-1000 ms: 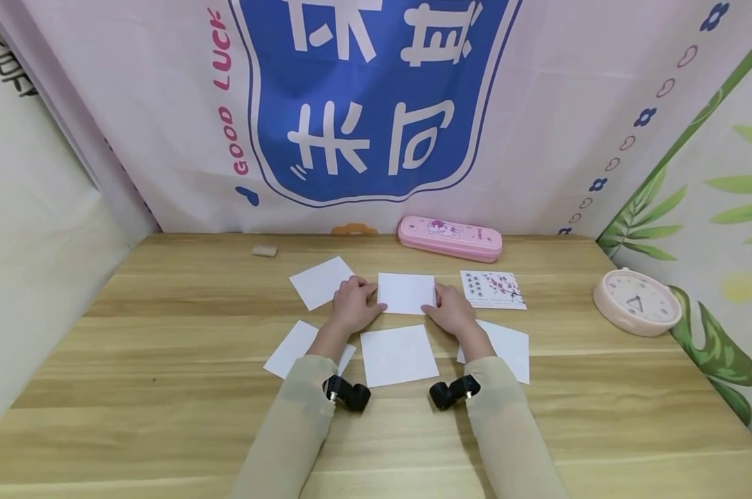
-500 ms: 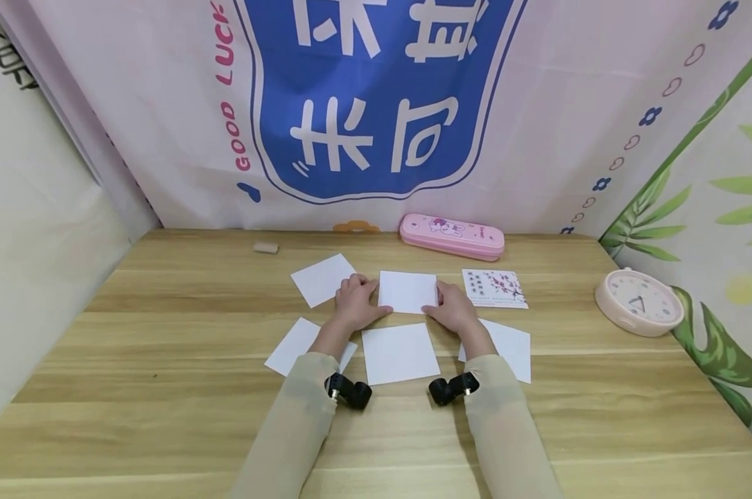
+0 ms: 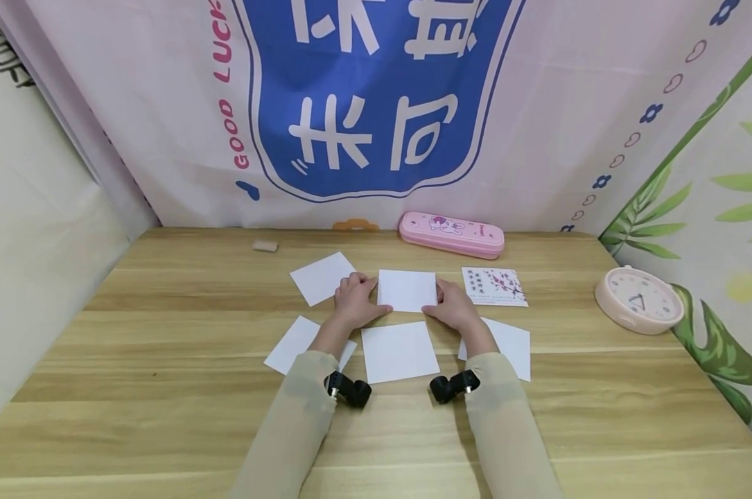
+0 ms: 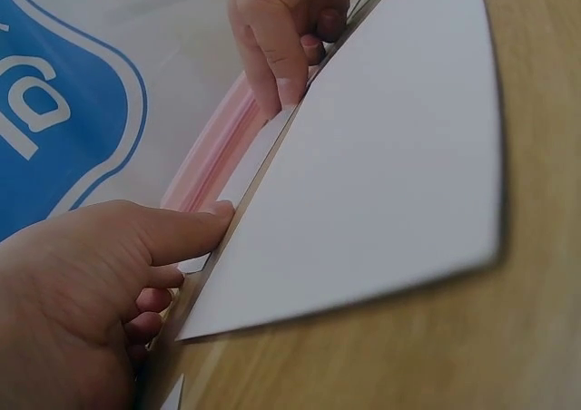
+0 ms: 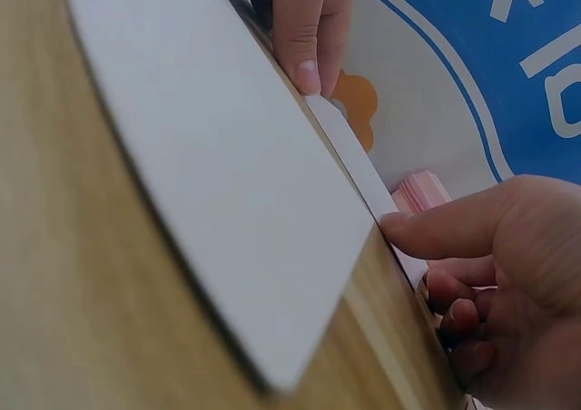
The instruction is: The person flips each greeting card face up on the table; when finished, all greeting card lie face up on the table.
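Note:
A blank white card (image 3: pixel 407 290) lies in the back middle of the table, between both hands. My left hand (image 3: pixel 354 303) holds its left side, thumb at the near left corner and the other fingers curled at the side edge. On the opposite side my right hand (image 3: pixel 453 306) grips the card the same way. In the left wrist view, the left thumb (image 4: pixel 195 232) presses the card's near edge. Just in front lies another white card (image 3: pixel 400 352), which neither hand touches. A further white card (image 3: pixel 297 345) is partly hidden under the left forearm, and one more (image 3: pixel 509 346) beside the right forearm.
A white card (image 3: pixel 319 279) lies left of the left hand; a card printed with blossoms (image 3: pixel 494 287) lies right of the right hand. Behind stand a pink pencil case (image 3: pixel 452 235) and a small beige block (image 3: pixel 265 246). A round pink clock (image 3: pixel 640 301) is at the right edge.
Hardly anything differs. Both hands stay on the middle card, and the whole head view has shifted slightly.

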{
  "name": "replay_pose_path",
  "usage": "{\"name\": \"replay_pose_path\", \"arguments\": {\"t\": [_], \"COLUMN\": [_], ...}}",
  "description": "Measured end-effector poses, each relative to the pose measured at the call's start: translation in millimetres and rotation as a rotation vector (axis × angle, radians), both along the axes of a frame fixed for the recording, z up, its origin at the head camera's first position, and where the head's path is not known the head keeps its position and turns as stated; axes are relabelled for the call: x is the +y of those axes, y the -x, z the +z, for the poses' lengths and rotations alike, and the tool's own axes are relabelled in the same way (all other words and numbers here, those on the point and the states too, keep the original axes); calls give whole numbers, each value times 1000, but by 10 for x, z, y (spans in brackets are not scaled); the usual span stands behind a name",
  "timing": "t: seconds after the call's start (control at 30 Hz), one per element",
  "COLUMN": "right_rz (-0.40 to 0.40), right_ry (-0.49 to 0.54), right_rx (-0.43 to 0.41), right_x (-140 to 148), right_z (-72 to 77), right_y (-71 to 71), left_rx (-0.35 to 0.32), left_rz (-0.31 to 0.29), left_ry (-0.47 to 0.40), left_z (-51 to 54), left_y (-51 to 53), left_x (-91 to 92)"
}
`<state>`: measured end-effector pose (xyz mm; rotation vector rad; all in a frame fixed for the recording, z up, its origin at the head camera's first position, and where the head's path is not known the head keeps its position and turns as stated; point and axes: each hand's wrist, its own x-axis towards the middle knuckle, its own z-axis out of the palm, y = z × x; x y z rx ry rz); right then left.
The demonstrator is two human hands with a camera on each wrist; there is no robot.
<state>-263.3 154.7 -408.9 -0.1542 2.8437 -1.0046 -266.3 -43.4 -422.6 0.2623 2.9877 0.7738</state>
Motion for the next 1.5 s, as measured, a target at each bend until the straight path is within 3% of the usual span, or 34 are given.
{"name": "replay_pose_path", "arguments": {"t": [0.3, 0.57, 0.73, 0.87, 1.17, 1.3, 1.5], "right_rz": [10, -79, -117, -147, -267, -323, -381], "right_ry": [71, 220, 266, 291, 502, 563, 611], "right_rx": [-9, -19, 46, 116, 256, 257, 219], "right_x": [-3, -20, -20, -26, -67, -79, -78], "right_z": [1, -43, -65, -68, -41, -30, -17], "right_y": [26, 5, -23, -35, -38, -48, -73], "left_rx": [-9, -6, 9, 49, 248, 274, 277], "left_rz": [18, 53, 67, 75, 173, 207, 223], "left_ry": [-31, -123, -189, -300, -790, -875, -920], "left_z": [6, 2, -3, -4, -25, -22, -27], "left_y": [15, 36, 43, 38, 51, 49, 38], "left_x": [4, 7, 2, -13, -18, -10, -21]}}
